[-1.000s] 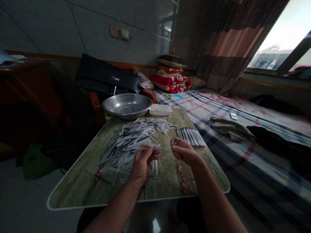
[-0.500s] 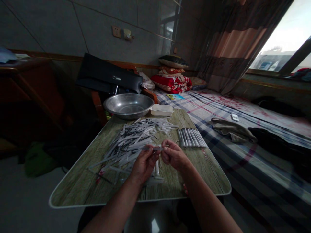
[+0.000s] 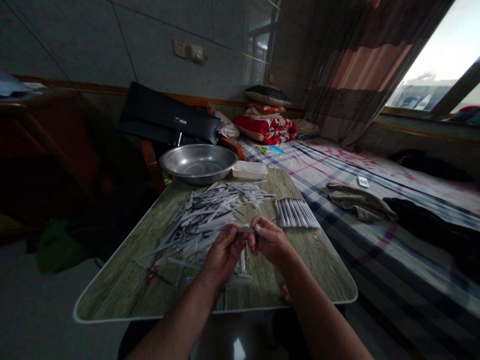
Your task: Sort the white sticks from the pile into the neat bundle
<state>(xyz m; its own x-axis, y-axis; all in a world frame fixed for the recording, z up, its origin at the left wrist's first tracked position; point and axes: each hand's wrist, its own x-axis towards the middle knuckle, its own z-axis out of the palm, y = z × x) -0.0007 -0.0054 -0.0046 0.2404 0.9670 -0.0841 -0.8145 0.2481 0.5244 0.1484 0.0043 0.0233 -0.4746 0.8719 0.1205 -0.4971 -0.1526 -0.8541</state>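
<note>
My left hand [image 3: 222,253] and my right hand [image 3: 267,240] meet over the near middle of a wood-patterned table [image 3: 120,290]. Both pinch the same thin pale stick [image 3: 243,229], the left from its left part, the right at its right end. A loose heap of several similar grey-white sticks [image 3: 202,220] spreads across the table left of and beyond my hands. A tidy row of sticks [image 3: 296,213] lies side by side near the table's right edge, just beyond my right hand.
A metal basin [image 3: 198,162] and a shallow white tray [image 3: 249,170] stand at the table's far end. A bed with a plaid sheet [image 3: 375,220], folded cloth and stacked bedding runs along the right. A dark case leans on a chair behind the basin.
My right hand has moved left from near the tidy row to meet my left hand, and its fingers now pinch the end of the stick that the left hand was holding.
</note>
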